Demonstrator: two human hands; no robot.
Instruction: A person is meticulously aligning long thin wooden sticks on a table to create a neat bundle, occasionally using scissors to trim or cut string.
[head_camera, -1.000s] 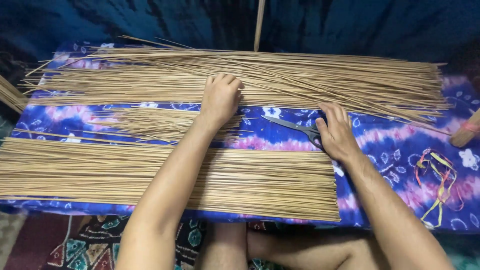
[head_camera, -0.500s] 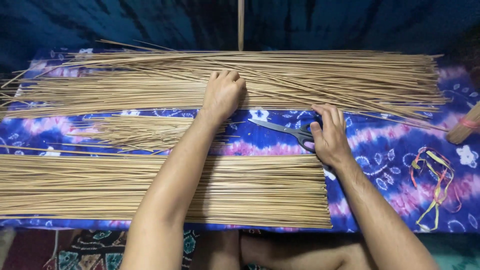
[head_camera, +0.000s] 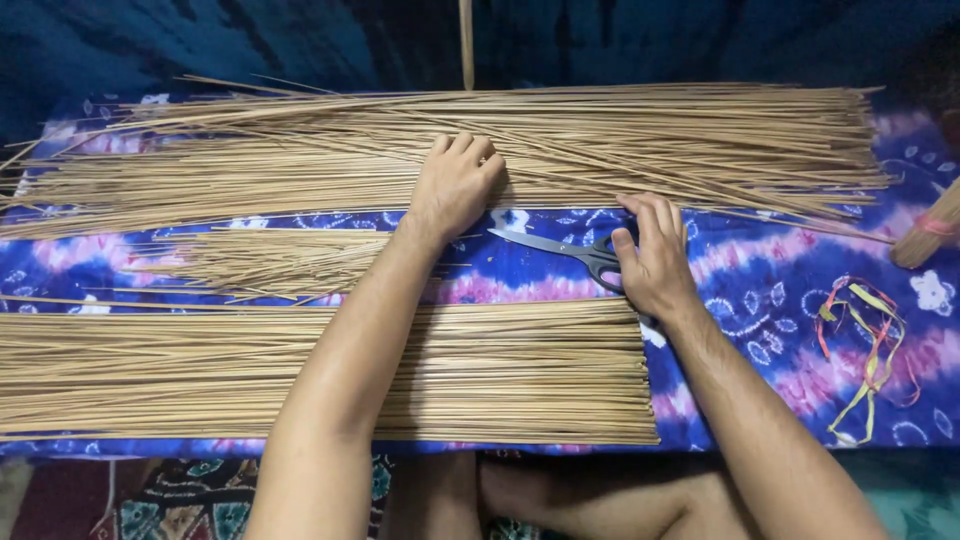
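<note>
- This looks like a spot in a home where someone makes things by hand, sitting on the floor.
- A blue and purple cloth with white flowers (head_camera: 760, 270) is spread out low, across the middle of the frame.
- Long thin sticks lie in big piles (head_camera: 480, 370) on the cloth.
- A patterned rug (head_camera: 170, 500) shows at the lower left.
- Bare legs (head_camera: 580, 500) are folded at the bottom, so the person sits low.
- Coloured strings (head_camera: 860, 350) lie at the right.

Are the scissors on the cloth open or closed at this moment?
Closed, as far as visible: the scissors show one narrow silver point lying flat on the blue cloth. The right hand covers the handles.
</note>
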